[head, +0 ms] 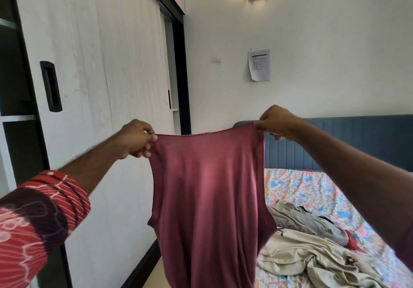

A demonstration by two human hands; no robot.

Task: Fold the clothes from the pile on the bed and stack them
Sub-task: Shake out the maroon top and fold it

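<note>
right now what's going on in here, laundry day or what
A person is holding up a maroon sleeveless top, stretched out in the air. The left hand pinches one shoulder and the right hand pinches the other, so it hangs flat and open, not yet folded. Behind it, a pile of unfolded clothes, mostly beige and grey, lies rumpled on the floral bedsheet. No folded stack shows in this view.

Both hands' grip, maroon top (pixel 207 193), seemingly sleeveless
</note>
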